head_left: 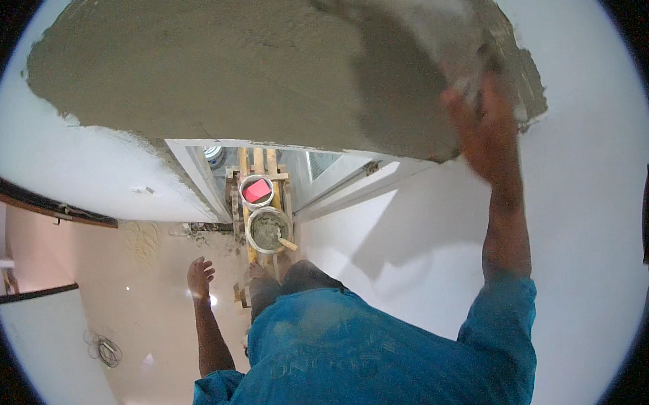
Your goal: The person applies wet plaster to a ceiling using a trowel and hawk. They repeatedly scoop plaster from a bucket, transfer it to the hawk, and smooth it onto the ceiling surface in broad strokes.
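Note:
Up at the right, my right hand (483, 133) is raised to the wall, closed on a plastering trowel (447, 38) smeared by motion. The trowel lies against a wide patch of wet grey plaster (222, 68) with ragged edges. My left hand (200, 278) hangs low on the left, holding nothing, its fingers loosely apart. Below the patch, a bucket (248, 237) holds grey mix (267, 230), with a wooden-handled tool (287, 243) resting in it. Just beyond it, a white bucket (242, 190) contains a pink sponge-like block (257, 191).
My feet and both buckets are on a wooden plank platform (258, 158) above the tiled floor (160, 325). A white-framed opening (198, 186) lies under the plaster. A coiled cable (106, 351) is on the floor at left, near a dark-edged door (42, 201).

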